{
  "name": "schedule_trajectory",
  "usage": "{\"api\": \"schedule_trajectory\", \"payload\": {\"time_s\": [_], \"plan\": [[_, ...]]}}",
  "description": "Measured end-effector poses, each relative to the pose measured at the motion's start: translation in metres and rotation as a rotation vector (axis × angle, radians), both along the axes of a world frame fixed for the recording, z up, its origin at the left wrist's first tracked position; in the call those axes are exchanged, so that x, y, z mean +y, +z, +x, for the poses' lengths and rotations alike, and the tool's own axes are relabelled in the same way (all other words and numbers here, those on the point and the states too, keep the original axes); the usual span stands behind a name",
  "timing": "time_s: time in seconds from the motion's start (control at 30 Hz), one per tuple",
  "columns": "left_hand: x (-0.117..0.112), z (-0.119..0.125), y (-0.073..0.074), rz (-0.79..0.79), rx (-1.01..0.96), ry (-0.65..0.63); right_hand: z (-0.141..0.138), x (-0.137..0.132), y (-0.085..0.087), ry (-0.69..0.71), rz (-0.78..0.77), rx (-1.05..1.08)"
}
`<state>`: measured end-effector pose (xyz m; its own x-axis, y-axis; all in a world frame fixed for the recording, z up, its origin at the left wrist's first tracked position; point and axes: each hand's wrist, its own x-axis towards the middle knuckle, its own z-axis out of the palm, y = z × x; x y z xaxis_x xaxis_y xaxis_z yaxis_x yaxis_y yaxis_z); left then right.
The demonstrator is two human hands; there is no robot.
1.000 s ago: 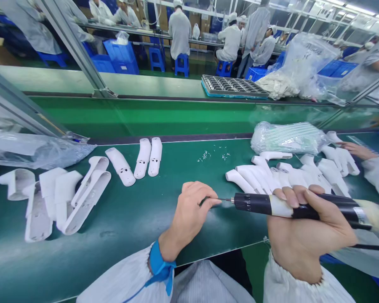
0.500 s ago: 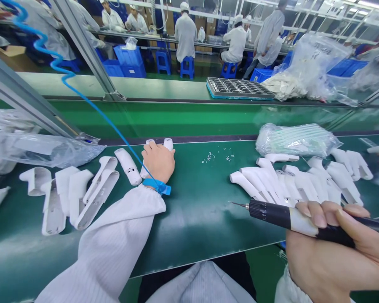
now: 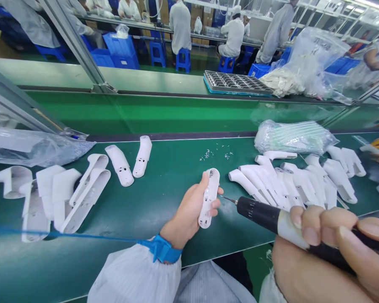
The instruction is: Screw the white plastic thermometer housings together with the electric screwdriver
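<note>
My left hand (image 3: 189, 210) is closed round a white plastic shell piece (image 3: 209, 197), held upright over the green mat (image 3: 164, 202). My right hand (image 3: 331, 252) grips a black and white electric screwdriver (image 3: 271, 219), its thin bit pointing left toward the shell and stopping just short of it. A blue wrist strap (image 3: 161, 249) with a cord circles my left wrist. Tiny screws (image 3: 214, 153) lie scattered on the mat beyond the shell.
Two more white shells (image 3: 129, 162) lie at the left centre, with larger white housings (image 3: 57, 193) further left. A pile of white handle parts (image 3: 297, 179) and a plastic bag of swabs (image 3: 293, 136) sit at the right. A metal tray (image 3: 235, 83) rests past the conveyor. People work at the back.
My left hand picked one white shell from the pair at the left centre and brought it back in front of me. The screwdriver tip now points at it.
</note>
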<state>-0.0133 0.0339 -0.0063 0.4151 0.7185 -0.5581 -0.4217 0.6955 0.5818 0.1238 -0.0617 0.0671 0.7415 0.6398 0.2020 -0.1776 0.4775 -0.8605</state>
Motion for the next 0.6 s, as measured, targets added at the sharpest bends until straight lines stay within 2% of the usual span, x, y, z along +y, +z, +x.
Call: {"api": "schedule_trajectory", "payload": {"time_s": [0.13,0.33,0.47,0.6], "plan": [[-0.002,0.003,-0.006,-0.004,-0.005,-0.025,0.0,0.011,-0.016,-0.021,0.108,-0.273],[-0.004,0.003,-0.009,0.003,-0.007,-0.031,-0.024,0.013,-0.011,-0.018,-0.016,-0.087],[-0.005,0.003,-0.011,0.005,-0.022,-0.037,-0.027,0.016,-0.012,0.005,0.043,-0.098],[-0.006,0.005,-0.011,-0.005,-0.045,-0.036,-0.029,0.014,-0.017,0.011,0.012,-0.13]]}}
